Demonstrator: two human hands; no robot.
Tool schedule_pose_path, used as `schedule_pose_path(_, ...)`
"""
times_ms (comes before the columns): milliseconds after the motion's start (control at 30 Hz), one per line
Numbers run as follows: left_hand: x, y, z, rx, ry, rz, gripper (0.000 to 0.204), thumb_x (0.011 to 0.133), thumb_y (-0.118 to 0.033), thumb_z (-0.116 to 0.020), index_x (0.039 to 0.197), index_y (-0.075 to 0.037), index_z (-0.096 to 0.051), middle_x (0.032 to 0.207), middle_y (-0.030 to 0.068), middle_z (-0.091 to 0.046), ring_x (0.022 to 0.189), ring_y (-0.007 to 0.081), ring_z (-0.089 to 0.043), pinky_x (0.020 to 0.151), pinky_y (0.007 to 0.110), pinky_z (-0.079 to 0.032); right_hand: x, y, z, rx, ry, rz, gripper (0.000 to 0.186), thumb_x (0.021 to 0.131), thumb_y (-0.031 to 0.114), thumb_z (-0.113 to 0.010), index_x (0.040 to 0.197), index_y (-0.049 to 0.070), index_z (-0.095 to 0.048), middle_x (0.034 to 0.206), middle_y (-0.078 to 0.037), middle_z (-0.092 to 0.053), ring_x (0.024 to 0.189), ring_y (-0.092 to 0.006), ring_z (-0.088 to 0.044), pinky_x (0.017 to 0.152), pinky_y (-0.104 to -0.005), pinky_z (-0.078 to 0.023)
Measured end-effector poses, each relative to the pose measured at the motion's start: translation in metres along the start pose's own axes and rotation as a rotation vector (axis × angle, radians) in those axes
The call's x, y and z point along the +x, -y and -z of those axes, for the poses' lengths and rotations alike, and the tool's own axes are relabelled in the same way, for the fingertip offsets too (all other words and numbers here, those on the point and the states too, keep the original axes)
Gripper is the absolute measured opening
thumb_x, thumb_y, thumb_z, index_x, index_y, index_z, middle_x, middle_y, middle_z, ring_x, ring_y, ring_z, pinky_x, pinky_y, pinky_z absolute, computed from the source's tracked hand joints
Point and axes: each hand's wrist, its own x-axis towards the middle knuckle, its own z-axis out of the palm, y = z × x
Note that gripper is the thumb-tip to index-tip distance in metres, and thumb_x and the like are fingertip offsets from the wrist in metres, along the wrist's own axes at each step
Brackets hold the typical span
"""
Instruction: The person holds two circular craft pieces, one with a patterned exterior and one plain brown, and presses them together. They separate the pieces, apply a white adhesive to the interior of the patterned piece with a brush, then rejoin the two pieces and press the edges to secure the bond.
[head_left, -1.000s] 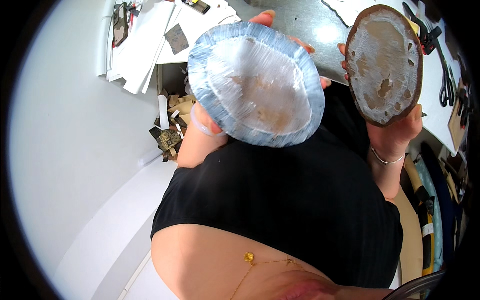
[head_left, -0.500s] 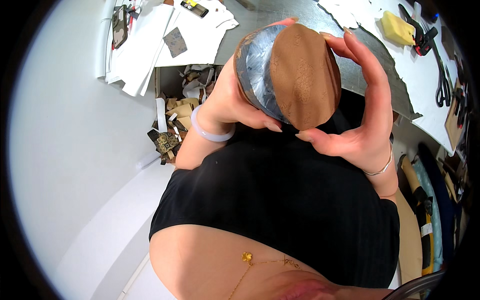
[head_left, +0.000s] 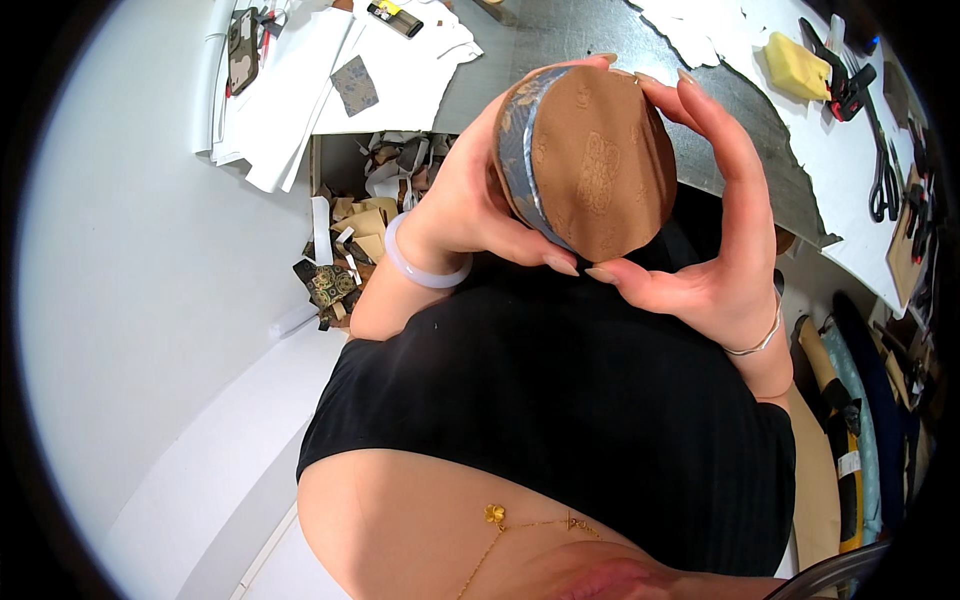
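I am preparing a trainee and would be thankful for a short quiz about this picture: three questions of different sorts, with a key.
1. Choose: the upper oval piece, which partly covers the blue patterned piece, is A) green, B) brown or C) white?
2. True or false: the phone lies farther left than the yellow block.
3. Short answer: is the pale bangle at the wrist of the left hand or the right hand?

Key: 1. B; 2. True; 3. Left hand.

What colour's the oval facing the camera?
The oval is brown with a faint pattern, best in head view.
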Motion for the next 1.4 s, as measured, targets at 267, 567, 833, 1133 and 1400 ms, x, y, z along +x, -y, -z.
schedule_pose_path(267, 0.004, -0.004, -0.001, 0.061, 0.041, -0.027, 0.121, 0.049, -0.015, -0.101, 0.151, 0.001, -0.037, 0.151, 0.0118, -0.047, 0.135, 0.0225, -0.05, 0.114, 0.038, -0.039, 0.0, 0.002, 0.0, -0.037, 0.01, -0.002, 0.106, 0.066, 0.03, -0.092, 0.15, -0.003, -0.037, 0.145, -0.021, -0.052, 0.137, -0.034, -0.05, 0.115, -0.0456, -0.037)
schedule_pose_path(567, 0.009, -0.01, -0.007, 0.073, 0.07, -0.015, 0.113, 0.055, -0.015, -0.097, 0.15, -0.001, -0.038, 0.152, 0.0146, -0.046, 0.138, 0.0261, -0.047, 0.114, 0.039, -0.038, 0.004, 0.008, 0.008, -0.161, 0.091, 0.052, 0.072, 0.074, 0.034, -0.086, 0.135, 0.004, -0.061, 0.146, -0.021, -0.05, 0.133, -0.0375, -0.051, 0.112, -0.0473, -0.039)
schedule_pose_path(833, 0.002, -0.009, -0.01, 0.095, 0.036, 0.036, 0.109, 0.061, -0.008, -0.092, 0.153, -0.005, -0.033, 0.149, 0.0109, -0.048, 0.134, 0.0232, -0.05, 0.112, 0.038, -0.041, 0.003, 0.006, 0.004, -0.202, 0.099, 0.033, 0.067, 0.076, 0.04, -0.084, 0.134, 0.013, -0.066, 0.151, -0.02, -0.044, 0.136, -0.0382, -0.047, 0.113, -0.0471, -0.04)
schedule_pose_path(1133, 0.003, -0.005, -0.014, 0.526, -0.044, -0.13, 0.101, 0.062, -0.011, -0.09, 0.149, -0.01, -0.037, 0.143, 0.0078, -0.052, 0.128, 0.0237, -0.055, 0.104, 0.037, -0.046, 0.001, 0.007, 0.008, -0.139, 0.149, 0.012, 0.075, 0.072, 0.028, -0.087, 0.139, 0.01, -0.059, 0.139, -0.015, -0.054, 0.123, -0.0367, -0.055, 0.105, -0.0448, -0.044)
schedule_pose_path(1400, 0.003, -0.014, -0.02, 0.827, -0.066, -0.146, 0.098, 0.061, -0.013, -0.089, 0.146, -0.01, -0.04, 0.144, 0.0081, -0.05, 0.129, 0.0258, -0.054, 0.104, 0.04, -0.046, 0.014, 0.007, 0.012, 0.015, 0.065, 0.033, 0.085, 0.079, 0.035, -0.085, 0.145, -0.004, -0.048, 0.136, -0.018, -0.057, 0.127, -0.0288, -0.057, 0.103, -0.0402, -0.048)
